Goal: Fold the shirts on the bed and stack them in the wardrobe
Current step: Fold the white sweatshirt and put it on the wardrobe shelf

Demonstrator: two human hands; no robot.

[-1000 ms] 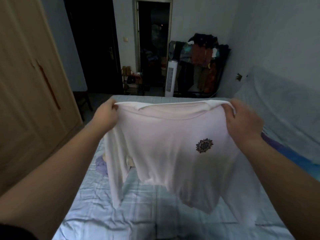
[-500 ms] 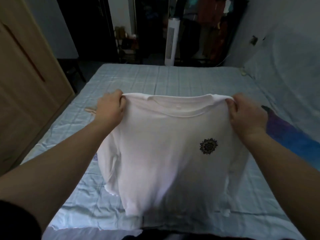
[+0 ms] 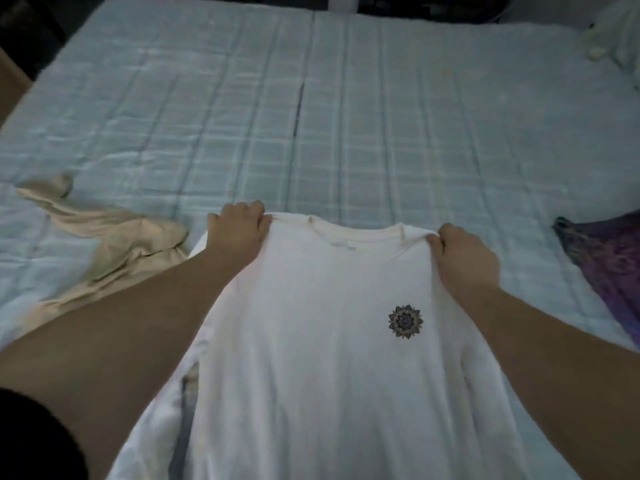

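Note:
A white T-shirt [image 3: 322,341] with a small dark round emblem on the chest lies front up, spread along the near part of the bed [image 3: 311,116]. My left hand [image 3: 239,233] grips its left shoulder and my right hand [image 3: 464,254] pinches its right shoulder, both at the collar end, which points away from me. A beige shirt [image 3: 114,244] lies crumpled on the bed to the left. A purple garment [image 3: 606,261] lies at the right edge.
The bed's light blue checked cover stretches far beyond the shirt. A pale cloth [image 3: 613,39] sits at the far right corner. A wooden wardrobe edge [image 3: 8,81] shows at the far left.
The white shirt has come down from hanging in the air to lying on the bed. My hands kept hold of its shoulders and my view tilted down.

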